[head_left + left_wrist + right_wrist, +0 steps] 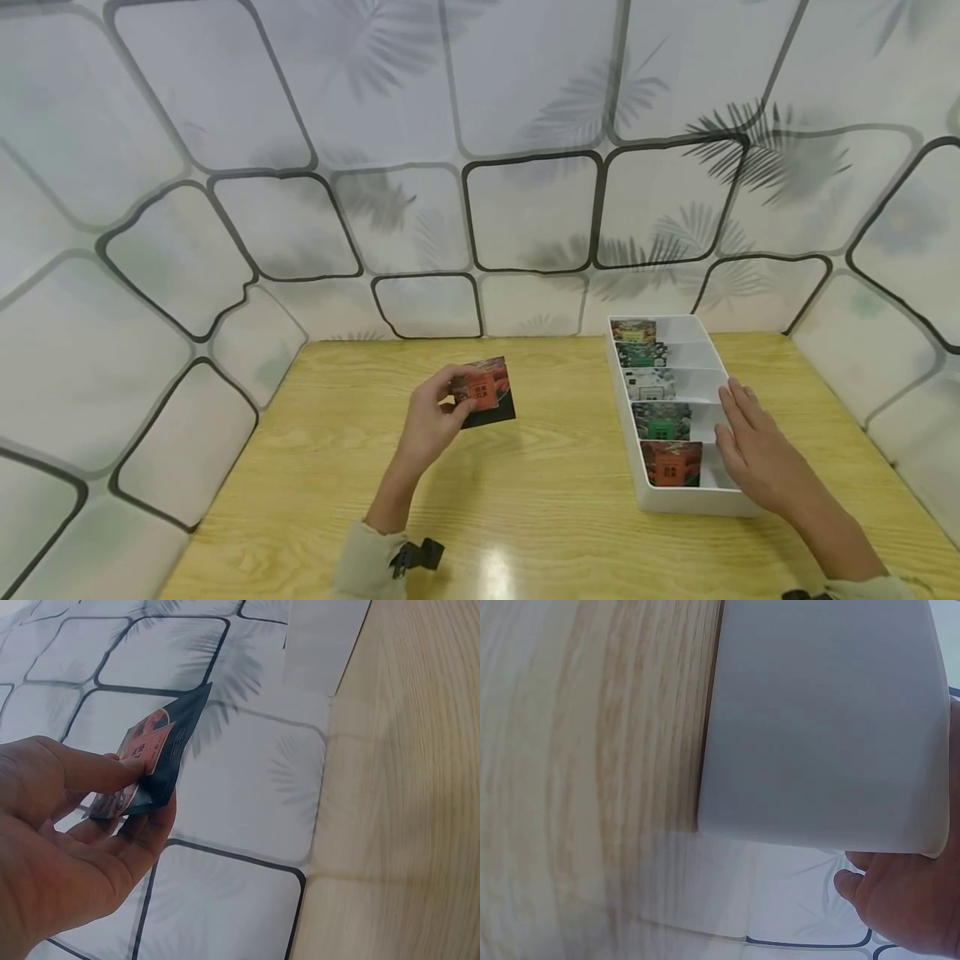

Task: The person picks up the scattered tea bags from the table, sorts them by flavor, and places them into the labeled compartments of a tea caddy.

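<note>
My left hand point(431, 421) pinches a red and black tea bag packet point(495, 390) between thumb and fingers, held up over the table left of the box. In the left wrist view the packet point(171, 757) tilts, thumb on its printed front and fingers behind. My right hand point(765, 454) lies along the right side of a white divided box point(693, 500), fingers straight at its rim. The right wrist view has the box's plain wall point(825, 727) in front, partly hiding that hand point(907, 900). A red tea bag packet point(672, 465) stands in the nearest compartment.
Behind it in the box, one per compartment, show a green packet point(662, 422), a whitish packet point(649, 385), a dark green packet point(642, 354) and a yellowish packet point(634, 331). The wooden table point(555, 467) meets a patterned cloth wall point(532, 217) at back and sides.
</note>
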A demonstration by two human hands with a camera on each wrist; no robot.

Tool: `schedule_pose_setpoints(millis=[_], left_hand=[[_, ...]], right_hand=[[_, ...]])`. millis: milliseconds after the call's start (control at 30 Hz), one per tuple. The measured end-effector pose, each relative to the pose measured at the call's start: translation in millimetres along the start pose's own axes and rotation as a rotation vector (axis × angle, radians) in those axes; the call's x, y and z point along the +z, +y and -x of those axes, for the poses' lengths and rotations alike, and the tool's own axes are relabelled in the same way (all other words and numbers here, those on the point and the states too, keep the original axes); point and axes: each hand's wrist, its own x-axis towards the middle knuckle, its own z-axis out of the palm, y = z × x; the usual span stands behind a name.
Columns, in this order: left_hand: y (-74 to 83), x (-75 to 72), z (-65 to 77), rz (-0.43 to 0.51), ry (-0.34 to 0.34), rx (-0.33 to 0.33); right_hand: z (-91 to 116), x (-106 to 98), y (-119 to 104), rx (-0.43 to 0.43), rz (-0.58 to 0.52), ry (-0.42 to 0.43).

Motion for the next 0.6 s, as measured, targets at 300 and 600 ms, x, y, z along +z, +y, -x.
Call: schedule_pose_setpoints(millis=[300,600], left_hand=[[12.5,10.0,-3.0,0.001,-0.035,0.033],[21.3,27.8,-7.0,0.046,-0.055,0.053]], right_hand=[[0.5,-0.8,1.4,-0.017,-0.011,0.015],[-1.1,-1.1,1.0,-0.029,-0.011,0.019]])
